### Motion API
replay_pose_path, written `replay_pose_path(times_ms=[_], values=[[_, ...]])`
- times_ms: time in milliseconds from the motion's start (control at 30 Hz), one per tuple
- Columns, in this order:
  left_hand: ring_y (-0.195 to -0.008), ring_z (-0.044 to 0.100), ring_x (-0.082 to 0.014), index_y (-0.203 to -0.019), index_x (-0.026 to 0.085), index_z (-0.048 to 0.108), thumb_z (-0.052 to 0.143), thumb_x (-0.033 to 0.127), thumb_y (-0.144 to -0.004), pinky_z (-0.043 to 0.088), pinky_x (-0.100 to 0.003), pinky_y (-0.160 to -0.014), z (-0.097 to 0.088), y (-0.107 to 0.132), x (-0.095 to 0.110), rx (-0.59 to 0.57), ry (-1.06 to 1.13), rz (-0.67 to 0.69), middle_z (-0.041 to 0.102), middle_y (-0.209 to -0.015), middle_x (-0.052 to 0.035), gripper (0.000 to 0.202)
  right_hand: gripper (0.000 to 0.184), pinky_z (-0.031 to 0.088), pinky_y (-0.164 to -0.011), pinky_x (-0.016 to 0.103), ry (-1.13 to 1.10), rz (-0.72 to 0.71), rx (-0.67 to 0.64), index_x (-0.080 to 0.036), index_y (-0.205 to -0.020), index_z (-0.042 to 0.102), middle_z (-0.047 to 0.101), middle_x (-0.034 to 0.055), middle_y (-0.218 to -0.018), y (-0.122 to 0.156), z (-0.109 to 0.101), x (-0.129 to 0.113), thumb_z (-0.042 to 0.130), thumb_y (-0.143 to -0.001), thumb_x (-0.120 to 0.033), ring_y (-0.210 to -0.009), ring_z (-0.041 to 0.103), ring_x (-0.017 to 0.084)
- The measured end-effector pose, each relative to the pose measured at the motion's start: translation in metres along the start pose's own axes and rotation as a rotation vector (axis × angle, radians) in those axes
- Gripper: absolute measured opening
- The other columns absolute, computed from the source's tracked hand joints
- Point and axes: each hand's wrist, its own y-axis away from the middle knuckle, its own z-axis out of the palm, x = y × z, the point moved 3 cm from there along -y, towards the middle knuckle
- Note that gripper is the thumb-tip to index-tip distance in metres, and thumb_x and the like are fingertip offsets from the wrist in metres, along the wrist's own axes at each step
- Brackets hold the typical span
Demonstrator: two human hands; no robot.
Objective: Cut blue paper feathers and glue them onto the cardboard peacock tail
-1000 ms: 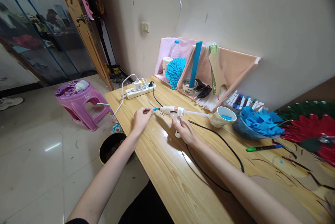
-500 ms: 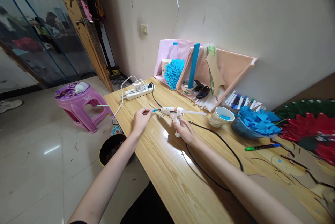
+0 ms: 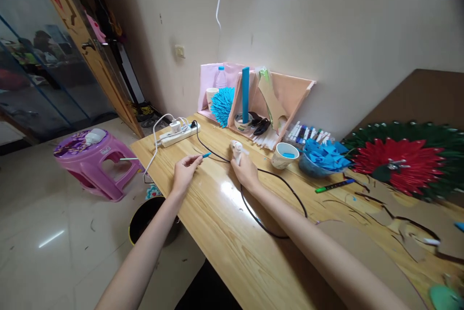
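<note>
Between the fingertips of my left hand (image 3: 184, 173) is a small blue paper piece (image 3: 206, 155), pinched at one end and pointing right. My right hand (image 3: 246, 173) is closed around the handle of a white glue gun (image 3: 237, 148), held over the table and apart from the paper. Its nozzle and glue stick are hard to make out at this angle. A black cord (image 3: 286, 185) loops over the wood below and to the right of that hand. The wooden table (image 3: 217, 213) lies under both hands.
A white power strip (image 3: 180, 135) lies at the table's far left. Along the back are a blue paper pompom (image 3: 223, 105), a paper cup (image 3: 285, 156), a bowl of blue paper pieces (image 3: 321, 171) and a marker (image 3: 335, 185). A pink stool (image 3: 97, 170) and dark bin (image 3: 145, 218) stand left.
The glue gun has turned away from the paper piece, which was at its nozzle before. My left hand has drawn slightly back with the paper. The whole view has shifted right.
</note>
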Motion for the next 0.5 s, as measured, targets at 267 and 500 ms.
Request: replay_pose_path(times_ms=[267,500], values=[[-0.079,0.066,-0.0207,-0.08,0.015,0.074,0.077,0.039,-0.058,0.051,-0.031,-0.077,0.03,0.042,0.036,-0.179,-0.007,0.006,0.073,-0.082,-0.0079,0.033,0.034,0.042,-0.075,0.032,0.011,-0.039,-0.091,-0.013,-0.098,0.054,0.062,0.0131,-0.095,0.013,-0.031,0.01,0.053,-0.081,-0.042,-0.088,0.058,0.024],[-0.071,0.066,-0.0195,-0.07,0.016,0.074,0.076,0.038,-0.06,0.052,-0.028,-0.068,0.093,0.08,0.058,-0.431,-0.009,0.03,0.072,-0.074,-0.0061,0.024,0.035,0.044,-0.072,0.032,0.034,0.022,0.097,-0.017,-0.113,0.05,0.059,0.0063,-0.088,0.119,-0.164,0.099,0.041,-0.088,-0.041,-0.078,0.055,0.02]])
